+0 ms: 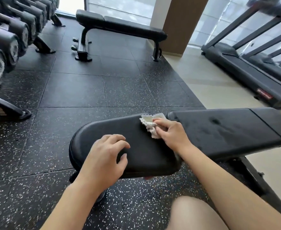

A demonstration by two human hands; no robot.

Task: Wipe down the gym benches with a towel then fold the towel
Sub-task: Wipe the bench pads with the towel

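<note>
Two hands: your right hand presses a small white towel onto the near bench, fingers curled over the bunched cloth; your left hand rests on the seat pad with loosely bent fingers, holding nothing.
Towel: crumpled under your right fingertips at the far edge of the seat pad, just beside the gap to the back pad.
Step in hand: wiping the seat pad, by my reading. Keep the cloth flat under your palm and sweep back toward your left hand in overlapping strokes.
In the way: your own left hand sits on the unwiped stretch, so lift it before the towel arrives.
Beyond the grip: the back pad to the right of the towel shows dull smudges.
Further off: a second bench stands well beyond the towel, apparently untouched; dumbbell rack to its left, treadmill to the right.
Folding: not yet begun.
</note>
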